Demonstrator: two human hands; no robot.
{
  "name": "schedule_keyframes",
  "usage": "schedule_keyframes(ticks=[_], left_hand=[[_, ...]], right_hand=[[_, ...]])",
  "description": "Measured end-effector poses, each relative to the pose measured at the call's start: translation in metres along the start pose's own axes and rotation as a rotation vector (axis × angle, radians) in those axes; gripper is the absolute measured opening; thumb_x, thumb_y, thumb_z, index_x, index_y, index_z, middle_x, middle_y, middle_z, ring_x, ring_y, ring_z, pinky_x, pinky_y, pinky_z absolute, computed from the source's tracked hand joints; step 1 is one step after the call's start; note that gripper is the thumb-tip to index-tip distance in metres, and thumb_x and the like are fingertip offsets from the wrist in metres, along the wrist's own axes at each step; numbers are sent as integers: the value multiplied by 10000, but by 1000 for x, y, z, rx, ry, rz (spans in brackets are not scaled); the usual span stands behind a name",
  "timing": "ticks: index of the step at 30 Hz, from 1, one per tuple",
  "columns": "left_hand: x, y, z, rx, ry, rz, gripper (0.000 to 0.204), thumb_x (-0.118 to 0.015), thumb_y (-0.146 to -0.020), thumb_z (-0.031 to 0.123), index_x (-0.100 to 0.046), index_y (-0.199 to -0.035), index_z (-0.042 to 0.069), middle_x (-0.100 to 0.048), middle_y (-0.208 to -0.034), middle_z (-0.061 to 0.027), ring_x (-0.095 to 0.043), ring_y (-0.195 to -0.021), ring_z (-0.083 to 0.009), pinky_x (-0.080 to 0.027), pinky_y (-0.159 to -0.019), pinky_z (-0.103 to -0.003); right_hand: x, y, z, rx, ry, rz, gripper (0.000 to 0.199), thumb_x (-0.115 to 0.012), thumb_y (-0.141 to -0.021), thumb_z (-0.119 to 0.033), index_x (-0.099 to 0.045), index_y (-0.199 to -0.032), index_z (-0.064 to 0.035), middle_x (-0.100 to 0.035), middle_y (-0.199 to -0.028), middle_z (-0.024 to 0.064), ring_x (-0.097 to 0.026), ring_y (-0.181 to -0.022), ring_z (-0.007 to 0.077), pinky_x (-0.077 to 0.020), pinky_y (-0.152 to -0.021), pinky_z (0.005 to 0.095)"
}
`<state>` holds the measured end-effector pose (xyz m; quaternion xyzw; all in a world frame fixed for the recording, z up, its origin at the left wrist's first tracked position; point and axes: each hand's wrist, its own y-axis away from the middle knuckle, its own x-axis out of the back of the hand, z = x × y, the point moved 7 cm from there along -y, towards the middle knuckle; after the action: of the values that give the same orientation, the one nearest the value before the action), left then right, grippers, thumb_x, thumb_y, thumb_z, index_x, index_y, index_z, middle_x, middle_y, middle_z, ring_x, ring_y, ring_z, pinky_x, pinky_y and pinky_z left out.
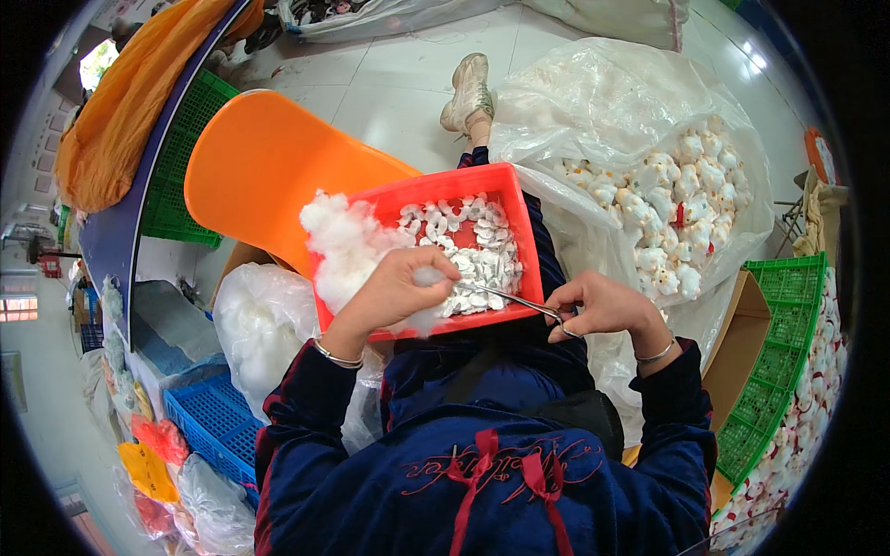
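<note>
A red plastic tray rests on my lap. A heap of fluffy white stuffing fills its left side, and many small white fabric pieces lie at its middle and right. Over the tray's near part, my left hand is closed with a tuft of white stuffing between thumb and fingers. My right hand has its fingers in the handle loops of long metal forceps. Their tip points left and reaches my left fingertips, where a small white piece seems to be; its detail is too small to tell.
An orange chair stands beyond the tray on the left. At right, a clear plastic bag holds many small white stuffed toys. Green crates stand far right; a blue basket and a bag of stuffing are at left.
</note>
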<state>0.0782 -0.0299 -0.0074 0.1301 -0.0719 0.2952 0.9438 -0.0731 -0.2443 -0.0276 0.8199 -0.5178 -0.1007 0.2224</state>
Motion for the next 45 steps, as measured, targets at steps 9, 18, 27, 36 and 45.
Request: schedule_keyframes(ticks=[9, 18, 27, 36, 45], left_hand=[[-5, -2, -35, 264, 221, 76, 213, -704, -947, 234, -687, -851, 45, -674, -756, -10, -613, -726, -75, -491, -715, -229], [-17, -7, -30, 225, 378, 167, 141, -692, -946, 148, -692, -940, 7, -691, -791, -40, -621, -712, -97, -495, -723, -236], [-18, 2, -14, 103, 481, 247, 123, -686, -952, 86, -678, -1002, -26, -753, -907, -128, -709, -821, -136, -561, -750, -259], [-14, 6, -7, 27, 383, 304, 111, -691, -955, 78, -699, -998, -24, -758, -933, -110, -695, -856, -112, -554, -779, -247], [-14, 10, -5, 45, 343, 325, 112, -707, -946, 86, -719, -996, -14, -744, -926, -62, -662, -841, -81, -531, -771, -221]], right_hand=[[2, 14, -50, 230, 687, 379, 341, -871, -678, -243, -703, -913, -62, -595, -714, 68, -588, -737, 293, -431, -667, 416], [-7, 27, -71, 229, 1038, 597, 437, -880, -659, -274, -698, -1025, -120, -631, -876, 25, -592, -936, 243, -401, -824, 401], [-16, 10, -53, 146, 612, 426, 309, -821, -758, -330, -700, -928, -102, -624, -729, 39, -622, -767, 262, -437, -703, 407], [-19, 8, -52, 204, 549, 470, 313, -825, -752, -309, -691, -884, -60, -617, -705, 69, -628, -731, 287, -449, -649, 410], [-18, 6, -48, 132, 550, 413, 316, -829, -750, -291, -670, -868, -45, -621, -721, 96, -636, -740, 308, -470, -642, 420]])
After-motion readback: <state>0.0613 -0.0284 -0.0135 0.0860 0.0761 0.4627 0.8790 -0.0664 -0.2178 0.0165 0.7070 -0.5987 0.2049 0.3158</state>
